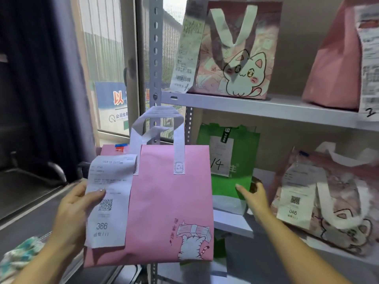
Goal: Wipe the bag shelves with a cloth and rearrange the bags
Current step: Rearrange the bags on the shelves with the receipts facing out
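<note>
Rearranging step: left hand grips pink bag by its receipt edge, right hand, fingers relaxed, reaches beside green bag; next likely shelving the pink bag.

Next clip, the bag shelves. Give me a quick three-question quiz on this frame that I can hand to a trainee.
1. True or false: the left hand holds the pink tote bag with its thumb on the receipt.
2. Which bag does the right hand reach toward? A) green bag B) cat-print bag on the upper shelf C) pink tote bag
3. Fill in: the large number printed low on the pink tote's receipt is ___.

Key: 1 true; 2 A; 3 366.
</note>
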Tool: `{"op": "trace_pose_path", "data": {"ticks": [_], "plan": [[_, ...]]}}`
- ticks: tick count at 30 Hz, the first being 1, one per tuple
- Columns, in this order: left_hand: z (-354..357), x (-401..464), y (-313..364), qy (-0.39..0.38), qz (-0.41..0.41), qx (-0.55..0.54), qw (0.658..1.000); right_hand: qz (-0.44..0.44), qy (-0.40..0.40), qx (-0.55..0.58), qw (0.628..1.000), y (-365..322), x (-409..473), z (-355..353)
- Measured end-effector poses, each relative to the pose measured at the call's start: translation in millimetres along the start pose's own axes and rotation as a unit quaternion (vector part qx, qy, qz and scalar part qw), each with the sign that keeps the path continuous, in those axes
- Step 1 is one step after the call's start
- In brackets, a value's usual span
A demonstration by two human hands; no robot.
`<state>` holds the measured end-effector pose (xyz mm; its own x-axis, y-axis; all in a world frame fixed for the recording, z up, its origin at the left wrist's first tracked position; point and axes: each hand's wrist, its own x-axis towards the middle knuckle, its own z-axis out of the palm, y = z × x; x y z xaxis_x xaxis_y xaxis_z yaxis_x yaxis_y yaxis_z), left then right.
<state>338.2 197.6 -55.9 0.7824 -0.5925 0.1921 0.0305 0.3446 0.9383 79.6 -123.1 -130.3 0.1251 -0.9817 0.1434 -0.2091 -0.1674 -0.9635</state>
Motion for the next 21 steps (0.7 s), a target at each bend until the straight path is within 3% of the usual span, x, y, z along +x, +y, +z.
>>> {"op": "trace_pose_path", "data": {"ticks": [4, 15, 21], "plan": [[4, 0, -2, -0.01, -0.008, 0.007, 1.0, -0.015, -0.04, -0.024, 0.999, 25, -8, 2], [17, -16, -4, -0.017, -0.003, -0.005, 1.0, 0.019, -0.059, -0.042, 0.997, 20, 4, 21], [42, -45, -20, -0.023, 0.0, -0.015, 1.0, 0.036, -0.098, 0.053, 0.993, -4, -48, -26]]}}
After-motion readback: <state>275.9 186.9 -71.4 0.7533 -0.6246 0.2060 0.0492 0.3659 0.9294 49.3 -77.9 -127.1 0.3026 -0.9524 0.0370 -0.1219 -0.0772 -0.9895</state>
